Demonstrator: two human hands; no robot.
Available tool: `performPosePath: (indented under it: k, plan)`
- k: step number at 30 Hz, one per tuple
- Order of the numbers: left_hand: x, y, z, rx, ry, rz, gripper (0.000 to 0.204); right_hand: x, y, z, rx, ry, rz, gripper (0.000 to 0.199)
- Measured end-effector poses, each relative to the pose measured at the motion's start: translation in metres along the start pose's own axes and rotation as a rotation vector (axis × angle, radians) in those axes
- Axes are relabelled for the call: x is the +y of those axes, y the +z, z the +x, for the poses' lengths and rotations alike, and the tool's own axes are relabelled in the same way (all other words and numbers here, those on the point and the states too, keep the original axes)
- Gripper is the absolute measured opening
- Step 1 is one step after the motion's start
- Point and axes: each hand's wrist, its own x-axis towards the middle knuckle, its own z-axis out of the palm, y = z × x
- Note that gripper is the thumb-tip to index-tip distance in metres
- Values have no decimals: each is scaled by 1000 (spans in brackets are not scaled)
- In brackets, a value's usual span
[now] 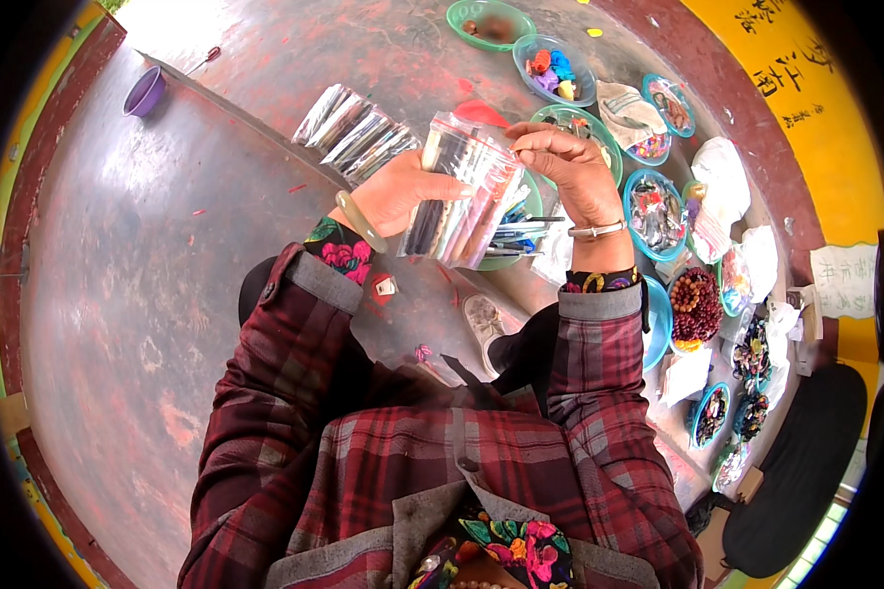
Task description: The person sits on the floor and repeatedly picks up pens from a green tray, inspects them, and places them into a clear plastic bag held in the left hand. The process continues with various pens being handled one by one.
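A clear zip bag with a red seal line is packed with slim pens in black, white and pink. My left hand grips its left side, thumb across the front. At the bag's upper right corner, my right hand has thumb and fingers pinched together on the edge by the seal. Behind and below the bag, partly hidden, a green basin holds loose pens, some blue and black. Just beyond my left hand, several filled clear bags lie in a row on the floor.
Along the right stand several basins, among them a blue one of small packets and one of dark red beads. A white sack leans by the wall. A purple basin sits far left. A black seat is at lower right.
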Motion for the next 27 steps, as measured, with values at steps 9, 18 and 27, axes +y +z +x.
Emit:
performPosePath:
  k: [9,18,27]
  plan:
    - [0,1,2,17,75,18,38,2,4,4,104,-370,-501,24]
    - [20,-15,0,316,359,226,25,65,-34,11,34,44,-872,18]
    - [22,-15,-7,328,371,157,25,160,30,-9,-421,362,-1586,18]
